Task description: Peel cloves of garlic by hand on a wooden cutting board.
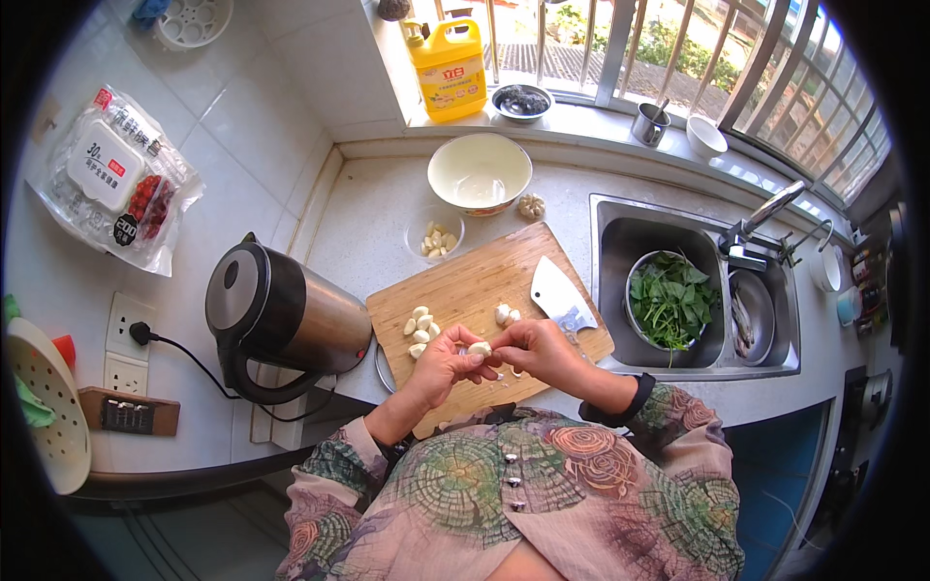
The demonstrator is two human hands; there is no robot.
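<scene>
Between the fingertips of my left hand (445,365) is a pale garlic clove (479,349). The pinched fingers of my right hand (538,351) touch its right side; whether they hold a bit of skin is too small to tell. Both hands are over a wooden cutting board (472,279). Several peeled garlic cloves (421,319) lie left of my left hand. Just beyond my right hand sit unpeeled garlic cloves (506,314). A cleaver (558,290) rests on the board's right side, its handle end partly hidden near my right wrist.
Behind the board stand a clear bowl of garlic cloves (434,240), a large cream bowl (479,171) and a garlic bulb (532,206). An electric kettle (290,319) is at left. In the steel sink (607,240) at right are leafy greens (672,298) and a dish of fish (742,319).
</scene>
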